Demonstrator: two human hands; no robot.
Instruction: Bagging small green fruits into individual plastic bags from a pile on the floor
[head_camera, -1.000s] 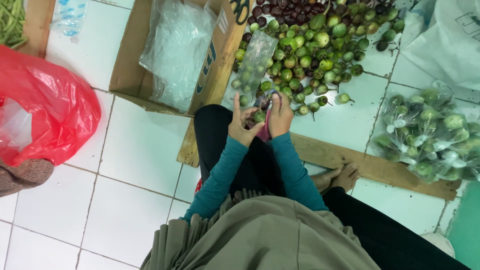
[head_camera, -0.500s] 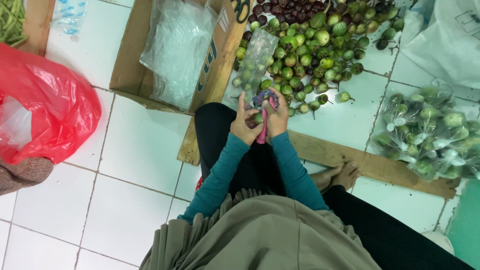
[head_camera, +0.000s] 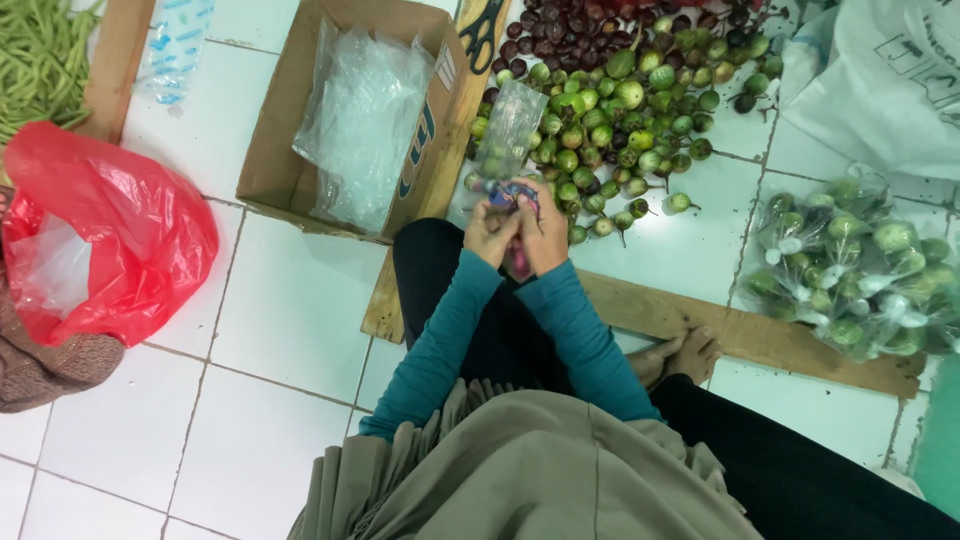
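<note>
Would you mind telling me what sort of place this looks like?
Probably a market stall or produce-packing spot on a tiled floor: a heap of small green eggplants lies loose, filled clear bags sit nearby, and a cardboard box holds empty plastic bags.

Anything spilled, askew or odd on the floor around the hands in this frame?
Nothing looks damaged. The small green and purple eggplants lie loose on the white tiled floor, a few strays rolled apart at the pile's near edge. Both hands, left hand and right hand, hold a small clear bag of them, upright.
</note>
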